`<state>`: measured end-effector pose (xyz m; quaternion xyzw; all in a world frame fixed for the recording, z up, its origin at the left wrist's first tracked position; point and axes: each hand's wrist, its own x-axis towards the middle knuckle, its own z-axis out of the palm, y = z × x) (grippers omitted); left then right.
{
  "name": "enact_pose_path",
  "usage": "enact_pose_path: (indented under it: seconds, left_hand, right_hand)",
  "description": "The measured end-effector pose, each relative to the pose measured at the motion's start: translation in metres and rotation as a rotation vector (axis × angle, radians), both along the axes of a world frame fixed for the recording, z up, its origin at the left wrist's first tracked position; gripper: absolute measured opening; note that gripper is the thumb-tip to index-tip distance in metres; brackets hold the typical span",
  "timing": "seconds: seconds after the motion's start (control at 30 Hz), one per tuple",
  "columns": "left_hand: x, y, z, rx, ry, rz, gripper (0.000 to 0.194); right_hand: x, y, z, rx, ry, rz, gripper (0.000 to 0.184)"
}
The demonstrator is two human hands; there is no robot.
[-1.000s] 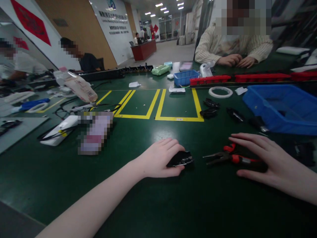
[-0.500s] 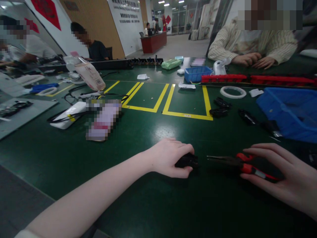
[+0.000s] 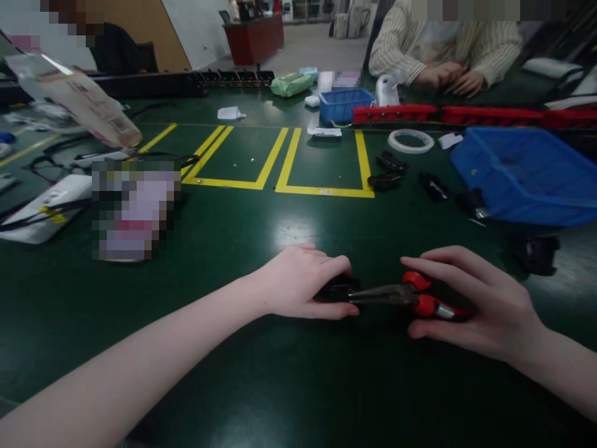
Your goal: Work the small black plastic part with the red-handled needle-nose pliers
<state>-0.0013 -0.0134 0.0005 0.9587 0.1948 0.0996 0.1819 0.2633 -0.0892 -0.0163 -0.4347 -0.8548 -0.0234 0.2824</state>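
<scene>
Pliers [image 3: 425, 303] and blue bins [image 3: 532, 202] show a workshop.

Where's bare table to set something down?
Two bare patches on the green table: one between the yellow tape and the pliers, another nearside of the pliers. Crowded: left, around the blurred phone and white pack; right, black parts by the large blue bin.

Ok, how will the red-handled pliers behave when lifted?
The pliers will likely feel stiff and heavy for their size, as the nose looks metal. The red handles stand apart, so they may pivot if squeezed.
</scene>
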Motion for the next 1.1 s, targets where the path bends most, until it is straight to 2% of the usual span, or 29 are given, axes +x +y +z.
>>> enact_pose_path:
  seconds: [0.2,0.43,0.67,1.1]
  left_hand:
    - [0.009,0.005,0.0,0.0,0.047,-0.04,0.038]
    - [0.009,0.006,0.0,0.005,0.026,-0.038,0.037]
    - [0.006,0.005,0.0,0.018,0.014,-0.041,0.038]
    - [0.005,0.004,0.001,0.045,0.036,-0.049,0.038]
  right_hand:
    - [0.005,0.006,0.002,0.007,-0.01,0.008,0.047]
    - [0.01,0.006,0.006,-0.047,-0.003,-0.077,0.042]
    - [0.015,0.008,0.007,-0.002,-0.115,0.04,0.045]
    - [0.013,0.007,0.01,-0.008,-0.134,0.058,0.041]
